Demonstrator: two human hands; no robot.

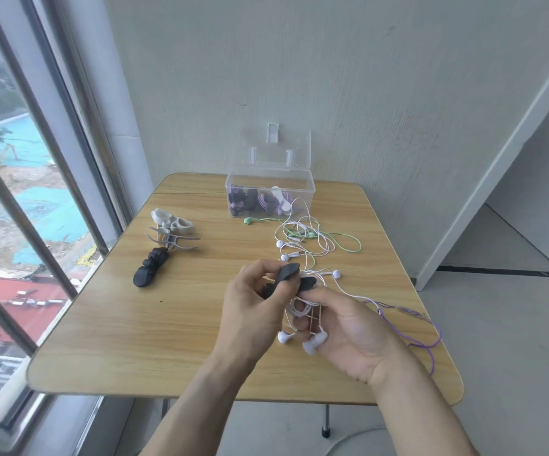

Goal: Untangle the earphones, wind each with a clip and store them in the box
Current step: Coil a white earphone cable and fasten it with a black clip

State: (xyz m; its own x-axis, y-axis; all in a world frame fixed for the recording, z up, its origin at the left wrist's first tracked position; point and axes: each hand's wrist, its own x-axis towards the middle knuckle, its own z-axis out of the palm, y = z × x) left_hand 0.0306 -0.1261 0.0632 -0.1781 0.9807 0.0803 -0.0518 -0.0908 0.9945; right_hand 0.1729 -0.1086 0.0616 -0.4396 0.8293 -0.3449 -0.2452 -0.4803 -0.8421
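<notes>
Both hands work a black clip onto white earphones above the table's near middle.
Left hand (253,301) pinches the black clip (287,278); right hand (348,327) grips the coiled white earphones (302,312), buds hanging below. Purple cable (421,327) trails off the table (118,340) at its right edge. Bare wood near left. Farther: spare clips (164,245) near the left edge, loose white and green earphones (302,235) right of centre, open clear box (269,195) with wound sets at the far edge.
</notes>
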